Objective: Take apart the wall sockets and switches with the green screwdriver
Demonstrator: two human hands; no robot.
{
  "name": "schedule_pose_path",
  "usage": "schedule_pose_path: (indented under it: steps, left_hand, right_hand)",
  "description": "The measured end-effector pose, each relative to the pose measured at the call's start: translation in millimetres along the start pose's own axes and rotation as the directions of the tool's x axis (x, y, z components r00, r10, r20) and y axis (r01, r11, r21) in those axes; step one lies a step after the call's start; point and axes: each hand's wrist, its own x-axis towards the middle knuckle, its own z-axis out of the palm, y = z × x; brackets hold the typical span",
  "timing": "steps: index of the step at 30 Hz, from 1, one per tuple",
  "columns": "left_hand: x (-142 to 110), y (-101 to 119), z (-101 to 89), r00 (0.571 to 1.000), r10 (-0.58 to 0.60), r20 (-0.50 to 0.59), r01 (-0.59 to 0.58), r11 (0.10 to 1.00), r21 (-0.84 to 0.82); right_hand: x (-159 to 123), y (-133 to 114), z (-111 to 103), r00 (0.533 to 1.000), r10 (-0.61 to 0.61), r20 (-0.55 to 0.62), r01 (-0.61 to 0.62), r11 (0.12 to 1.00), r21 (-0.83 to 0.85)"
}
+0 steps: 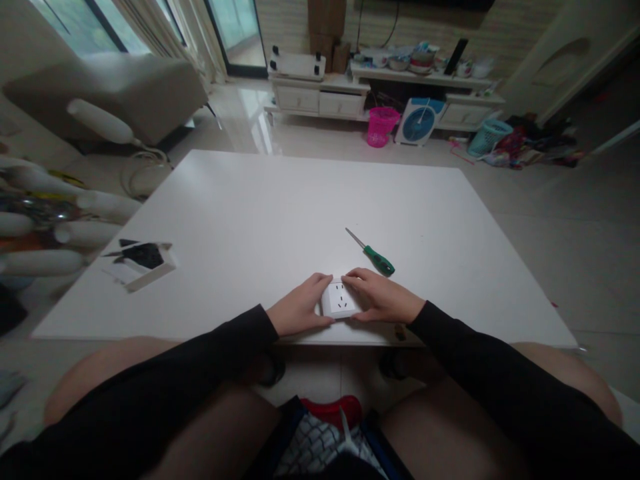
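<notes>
A white wall socket (pixel 341 301) with five slots in its face rests on the white table (pixel 280 220) near the front edge, slots up. My left hand (pixel 301 307) grips its left side, thumb at the near edge and fingertips at the far corner. On the right side, my right hand (pixel 383 297) holds it the same way, fingers curled over the far corner. Beyond the right hand lies a screwdriver (pixel 379 259) with a green handle, its tip pointing away to the left. The underside of the socket is hidden.
An open white box (pixel 153 275) with dark items in it sits at the table's left. A small brown object (pixel 400 331) lies at the front edge by my right wrist. Several white rounded posts (pixel 90 233) stand beyond the left edge.
</notes>
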Motion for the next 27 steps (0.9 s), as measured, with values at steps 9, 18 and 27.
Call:
schedule_pose_path:
  steps: [9,18,27]
  left_hand:
    - [5,-5,-4.6,1.000,-0.010,-0.012,0.010,1.000,0.009]
    - [14,-5,-5.9,0.999,-0.003,-0.050,0.007,0.997,0.077]
    - [16,-4,-10.0,0.998,0.058,0.001,-0.057,0.983,0.174]
  right_hand:
    - [7,11,-2,0.999,-0.042,-0.003,0.042,0.999,0.029]
    - [9,14,7,0.997,-0.067,-0.045,0.067,0.998,0.005]
    - [6,13,8,0.997,-0.043,-0.070,0.049,0.994,0.098]
